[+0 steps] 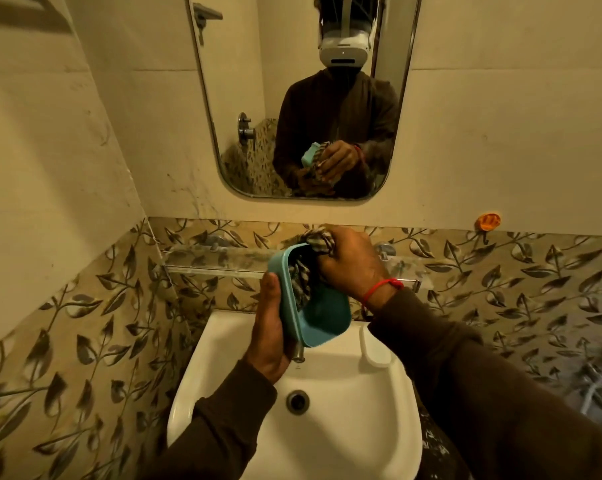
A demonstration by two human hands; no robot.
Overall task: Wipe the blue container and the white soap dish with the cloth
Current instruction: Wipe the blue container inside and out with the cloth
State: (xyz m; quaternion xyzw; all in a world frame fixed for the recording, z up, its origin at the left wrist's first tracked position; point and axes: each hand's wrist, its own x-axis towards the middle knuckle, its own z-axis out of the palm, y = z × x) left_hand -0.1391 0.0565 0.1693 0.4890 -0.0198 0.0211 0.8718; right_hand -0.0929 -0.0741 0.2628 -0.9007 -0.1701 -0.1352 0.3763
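Observation:
My left hand (pixel 270 327) grips the blue container (pixel 324 317) by its left rim and holds it tilted above the sink, its open side facing right and toward me. My right hand (pixel 350 261) holds a bunched checked cloth (pixel 304 271) and pushes it into the upper part of the container; a tail of the cloth hangs down inside. The white soap dish (pixel 374 348) lies on the sink's rim at the right, behind the basin. My fingertips are hidden by cloth.
A white sink (pixel 362 427) with a dark drain (pixel 297 401) lies below my hands, its tap partly hidden behind the container. A glass shelf (pixel 209 261) runs along the leaf-patterned tiles. Above hangs a mirror (pixel 303 98). An orange hook (pixel 488 221) sticks to the right wall.

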